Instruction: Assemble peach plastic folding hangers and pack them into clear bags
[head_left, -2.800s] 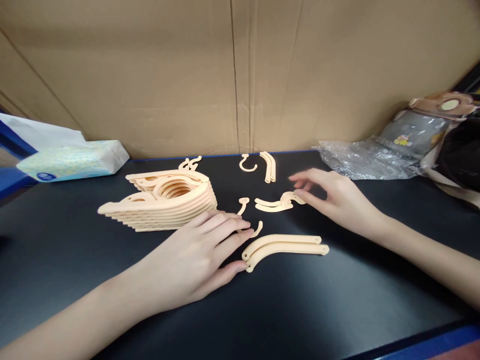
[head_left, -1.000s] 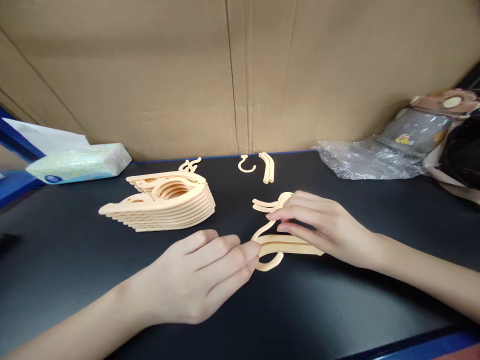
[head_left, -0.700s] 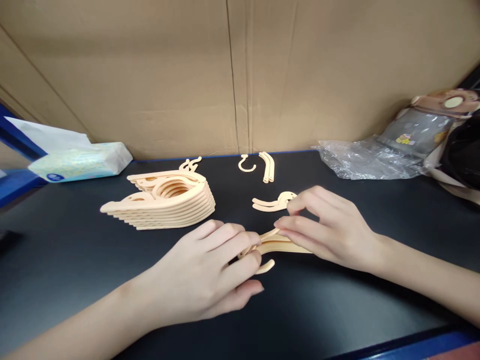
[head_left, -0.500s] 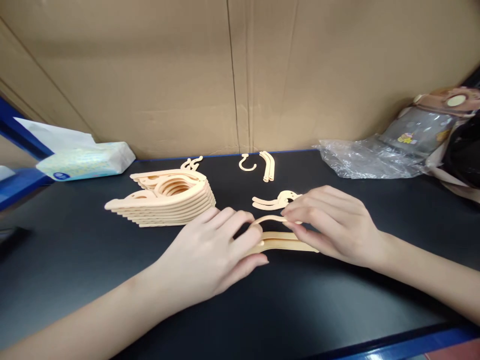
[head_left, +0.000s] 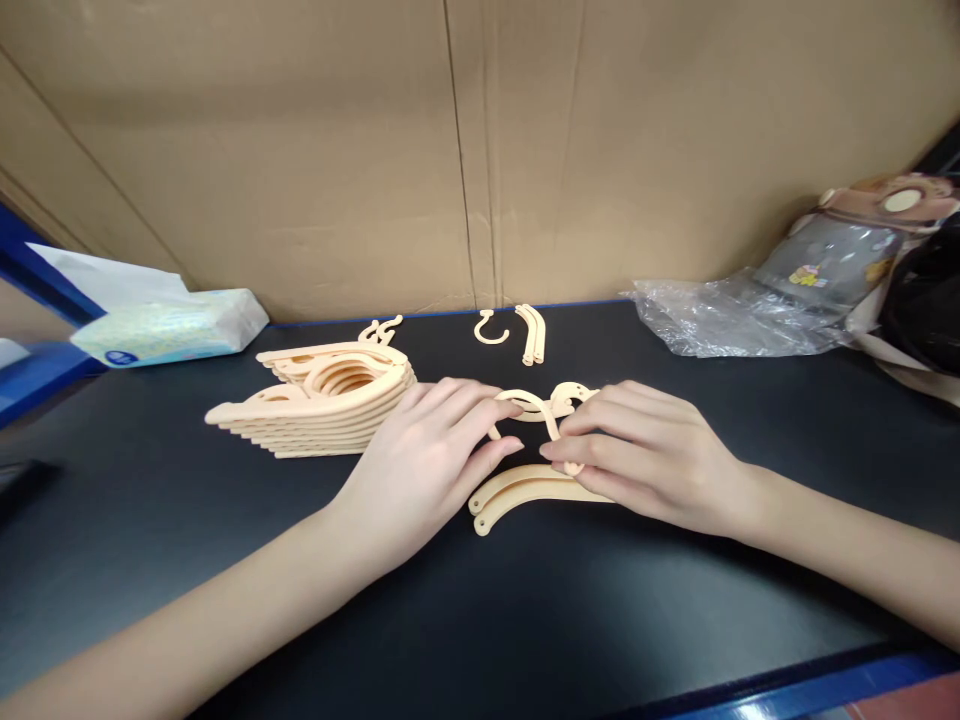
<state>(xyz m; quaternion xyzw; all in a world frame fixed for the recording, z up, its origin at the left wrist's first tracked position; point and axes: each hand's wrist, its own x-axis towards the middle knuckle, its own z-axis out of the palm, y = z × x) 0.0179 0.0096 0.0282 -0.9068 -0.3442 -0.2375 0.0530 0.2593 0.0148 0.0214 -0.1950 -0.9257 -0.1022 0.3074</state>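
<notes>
A cream plastic hanger hook is held up between both hands. My left hand has its fingers on the curved end, with index finger and thumb bent around it. My right hand pinches the straight stem end. Just below lie two curved hanger arms side by side on the black table; the right hand covers their right ends. Behind the hook is another cream hanger piece with a rounded, holed end, partly hidden by the fingers.
A stack of folded cream hangers stands at left, with small hook parts behind. Farther back lie a loose hook and narrow curved strips. A tissue pack sits left, a clear plastic bag right, cardboard behind.
The hook has been turned so its curve now rises upward between the hands. My left hand has shifted up and left, uncovering the left ends of the two hanger arms.
</notes>
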